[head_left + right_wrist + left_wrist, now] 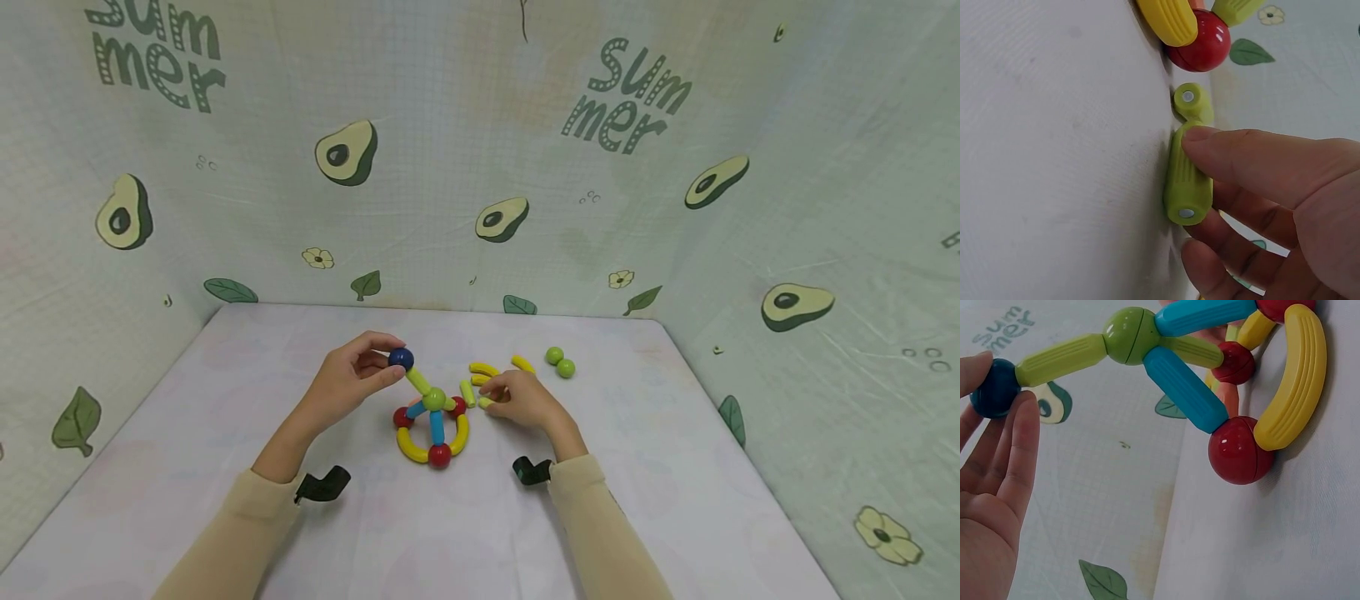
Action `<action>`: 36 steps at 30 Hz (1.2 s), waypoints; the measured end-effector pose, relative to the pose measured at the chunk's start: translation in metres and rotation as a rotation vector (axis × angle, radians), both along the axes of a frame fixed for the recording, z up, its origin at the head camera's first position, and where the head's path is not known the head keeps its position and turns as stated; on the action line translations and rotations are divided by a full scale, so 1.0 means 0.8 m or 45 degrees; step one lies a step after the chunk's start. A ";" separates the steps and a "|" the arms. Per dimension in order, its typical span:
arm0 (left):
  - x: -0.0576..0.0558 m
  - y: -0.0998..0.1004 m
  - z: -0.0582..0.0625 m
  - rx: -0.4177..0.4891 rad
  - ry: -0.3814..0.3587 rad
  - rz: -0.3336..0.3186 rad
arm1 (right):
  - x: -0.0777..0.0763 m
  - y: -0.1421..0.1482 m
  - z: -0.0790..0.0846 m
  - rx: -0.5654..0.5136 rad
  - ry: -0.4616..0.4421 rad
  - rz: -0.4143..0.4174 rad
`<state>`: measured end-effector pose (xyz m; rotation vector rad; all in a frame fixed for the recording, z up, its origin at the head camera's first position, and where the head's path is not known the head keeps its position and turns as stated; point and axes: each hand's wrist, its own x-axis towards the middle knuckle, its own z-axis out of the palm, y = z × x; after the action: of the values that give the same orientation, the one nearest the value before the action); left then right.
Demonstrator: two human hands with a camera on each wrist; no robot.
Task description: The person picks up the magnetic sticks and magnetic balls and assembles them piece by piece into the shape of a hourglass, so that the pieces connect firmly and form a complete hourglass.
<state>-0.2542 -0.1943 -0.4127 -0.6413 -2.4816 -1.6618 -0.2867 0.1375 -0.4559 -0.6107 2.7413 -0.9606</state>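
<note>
My left hand (347, 380) pinches a dark blue ball (401, 358) between thumb and fingers. From this ball (996, 394) a light green magnetic rod (1063, 359) runs to a green ball (434, 399) at the top of a standing frame. Blue rods (437, 428) slope down from there to red balls (439, 455), which curved yellow rods (412, 447) join on the table. Right of the frame, my right hand (525, 402) holds a loose light green rod (1188, 181), thumb on its side and fingers behind. Another green rod (1189, 97) lies by its far end.
Several yellow curved rods (483, 368) lie beyond my right hand. Two green balls (555, 356) sit farther back on the right. A pale cloth covers the table (465, 533), and a printed curtain (420, 250) rises behind it and on both sides.
</note>
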 end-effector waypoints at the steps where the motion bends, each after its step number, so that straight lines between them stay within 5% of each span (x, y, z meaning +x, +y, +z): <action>1: 0.000 0.000 0.000 -0.001 0.000 0.001 | 0.000 0.000 0.001 0.003 -0.007 -0.002; 17: 0.002 0.001 0.002 0.001 -0.003 0.004 | 0.008 -0.001 0.011 0.070 -0.054 0.014; 36: 0.001 0.001 0.000 0.020 -0.011 -0.013 | 0.004 -0.003 0.014 -0.018 0.071 -0.005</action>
<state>-0.2538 -0.1939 -0.4127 -0.6472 -2.4728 -1.6897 -0.2833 0.1350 -0.4451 -0.6450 2.7877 -0.9791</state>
